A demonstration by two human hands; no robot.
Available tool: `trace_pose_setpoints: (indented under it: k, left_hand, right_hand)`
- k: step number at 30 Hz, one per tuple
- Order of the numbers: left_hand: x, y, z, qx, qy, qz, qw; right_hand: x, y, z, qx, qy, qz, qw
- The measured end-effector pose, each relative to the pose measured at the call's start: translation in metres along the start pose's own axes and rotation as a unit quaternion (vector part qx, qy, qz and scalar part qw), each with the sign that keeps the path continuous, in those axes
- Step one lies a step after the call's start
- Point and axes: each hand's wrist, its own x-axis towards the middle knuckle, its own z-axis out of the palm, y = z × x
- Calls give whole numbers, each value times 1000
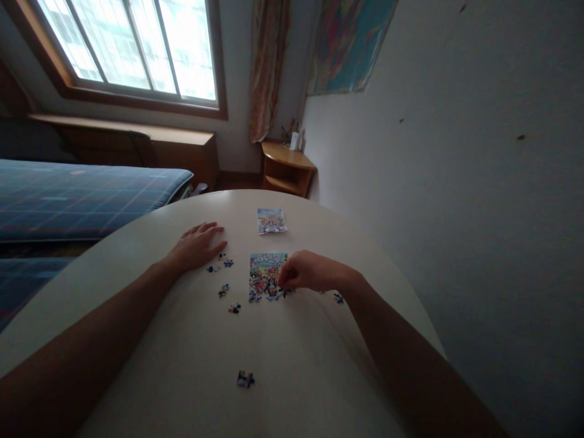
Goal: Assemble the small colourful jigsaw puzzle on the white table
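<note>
A partly assembled jigsaw puzzle [265,274] with a colourful cartoon picture lies on the table, its lower edge uneven. My right hand [305,271] is closed in a pinch at the puzzle's lower right, on a small dark puzzle piece [285,293] that its fingers partly hide. Flat on the table to the left rests my left hand [197,244], fingers spread, holding nothing. Just by its thumb are loose pieces [225,261]. More single pieces lie below, such as one [223,291] and another [234,308] left of the puzzle.
Beyond the puzzle sits a small printed packet [271,221] on the white round table [191,365]. A lone piece [245,379] lies close to me, another piece [338,298] beneath my right wrist. A wall borders the right; a plaid mattress [82,194] stands left.
</note>
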Motion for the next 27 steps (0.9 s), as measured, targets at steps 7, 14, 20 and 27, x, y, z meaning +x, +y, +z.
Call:
trace_pose_setpoints:
  k: [7,14,20,27]
  left_hand:
    - [0,0,0,-3,2,2,1000]
    - [0,1,-1,1,-1,-5,1000]
    - [0,-1,1,0,0,-2,1000]
    - [0,0,1,7,8,-4,1000]
  right_hand:
    - [-2,-8,0,-30,-8,25,999]
    - [-2,-6,0,-28,-8,23,999]
    - [0,-6,1,-29,-10,20,999]
    - [-3,-8,0,-31,-20,18,999]
